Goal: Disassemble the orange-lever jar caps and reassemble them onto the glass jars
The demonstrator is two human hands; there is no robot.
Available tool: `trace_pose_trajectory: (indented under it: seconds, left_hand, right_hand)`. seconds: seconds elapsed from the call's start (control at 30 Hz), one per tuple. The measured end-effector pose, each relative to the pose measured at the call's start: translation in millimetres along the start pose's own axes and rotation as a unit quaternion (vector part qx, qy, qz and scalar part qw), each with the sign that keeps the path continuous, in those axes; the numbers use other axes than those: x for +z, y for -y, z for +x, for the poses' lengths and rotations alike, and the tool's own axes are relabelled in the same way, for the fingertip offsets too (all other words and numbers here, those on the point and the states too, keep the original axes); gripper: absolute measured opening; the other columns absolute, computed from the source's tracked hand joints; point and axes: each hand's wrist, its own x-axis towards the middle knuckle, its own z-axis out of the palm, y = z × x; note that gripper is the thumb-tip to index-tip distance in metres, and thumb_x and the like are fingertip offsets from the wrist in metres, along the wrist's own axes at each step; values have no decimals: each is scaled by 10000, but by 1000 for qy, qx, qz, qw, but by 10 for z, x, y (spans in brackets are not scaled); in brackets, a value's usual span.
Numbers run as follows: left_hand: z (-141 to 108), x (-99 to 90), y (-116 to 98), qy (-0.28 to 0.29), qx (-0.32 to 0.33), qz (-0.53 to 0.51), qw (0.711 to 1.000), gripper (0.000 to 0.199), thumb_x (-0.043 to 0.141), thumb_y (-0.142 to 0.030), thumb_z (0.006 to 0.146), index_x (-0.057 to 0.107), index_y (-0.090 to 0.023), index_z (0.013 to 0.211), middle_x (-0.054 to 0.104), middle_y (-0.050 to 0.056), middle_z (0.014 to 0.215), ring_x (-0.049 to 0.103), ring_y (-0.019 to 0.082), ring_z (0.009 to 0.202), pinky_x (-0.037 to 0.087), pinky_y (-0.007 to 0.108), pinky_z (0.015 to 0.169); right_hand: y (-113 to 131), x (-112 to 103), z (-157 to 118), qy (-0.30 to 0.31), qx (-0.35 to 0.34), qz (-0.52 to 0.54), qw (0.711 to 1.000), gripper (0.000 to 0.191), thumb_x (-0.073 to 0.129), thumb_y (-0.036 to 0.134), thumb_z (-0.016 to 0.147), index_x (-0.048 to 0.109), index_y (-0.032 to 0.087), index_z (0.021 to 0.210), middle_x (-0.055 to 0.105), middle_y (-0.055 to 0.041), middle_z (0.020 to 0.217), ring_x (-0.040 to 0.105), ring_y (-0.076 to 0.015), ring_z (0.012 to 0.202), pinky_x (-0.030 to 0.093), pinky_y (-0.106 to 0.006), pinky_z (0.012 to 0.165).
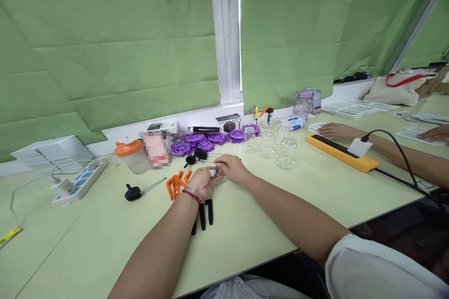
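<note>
My left hand point(204, 181), with a red band and bangle at the wrist, curls around a small white piece point(212, 173) whose kind I cannot make out. My right hand point(232, 169) meets it at the fingertips, its fingers pinched together; what they grip is hidden. Just beyond both hands lie black-headed parts with thin metal rods point(199, 154). Another black-headed part with a rod point(133, 192) lies farther left. Orange plastic clips point(174, 186) sit left of my left hand. Short black handle-like pieces point(209, 212) lie below it, one partly behind my forearm.
Purple wheel-like parts point(196, 139) are heaped at the back, with clear glass jars point(286, 154) to their right. An orange-lidded cup point(135, 159) and white power strip point(82, 182) stand left. A yellow power strip point(342, 153) lies right, near another person's arm point(389, 152).
</note>
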Motion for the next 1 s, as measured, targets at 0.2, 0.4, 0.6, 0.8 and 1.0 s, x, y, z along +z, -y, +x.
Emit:
trace_pose_trajectory:
  seconds: [0.2, 0.4, 0.6, 0.8, 1.0]
  left_hand:
    - [45, -15, 2, -14, -16, -41, 999, 329, 371, 137, 701, 598, -96, 748, 650, 96, 756, 668, 149, 732, 571, 309, 773]
    - [2, -26, -44, -75, -1, -13, 997, 253, 413, 118, 740, 578, -73, 730, 640, 133, 742, 683, 165, 708, 580, 244, 679]
    - [-17, -69, -74, -87, 21, 12, 996, 221, 472, 110, 730, 581, -82, 713, 644, 117, 722, 683, 164, 699, 583, 239, 658]
    - [-47, -107, -102, -93, 14, 33, 995, 183, 479, 67, 758, 556, -99, 766, 650, 102, 699, 680, 159, 641, 568, 244, 594]
    - [-88, -133, -132, -99, 22, 63, 993, 112, 469, -20, 827, 487, -130, 820, 664, 97, 692, 663, 140, 573, 502, 200, 490]
  right_hand:
    - [63, -6, -13, 14, -117, -177, 977, 214, 499, 77, 813, 681, 155, 895, 628, -63, 892, 577, -151, 836, 448, -279, 786]
    - [-60, -159, 49, -85, 57, -152, 983, 194, 469, 238, 864, 648, 162, 850, 625, -22, 687, 562, -137, 638, 423, -250, 630]
    - [-173, -320, 3, 49, 12, -316, 947, 54, 649, 225, 749, 670, 185, 720, 656, -65, 823, 561, -173, 741, 353, -261, 637]
    - [-244, -251, 16, 92, 18, -328, 940, 104, 690, 280, 739, 702, 190, 790, 646, -67, 892, 569, -181, 803, 367, -259, 683]
    - [-411, -393, 131, -53, 93, -360, 927, 218, 504, 172, 858, 695, 168, 963, 644, -118, 996, 508, -234, 1014, 354, -294, 811]
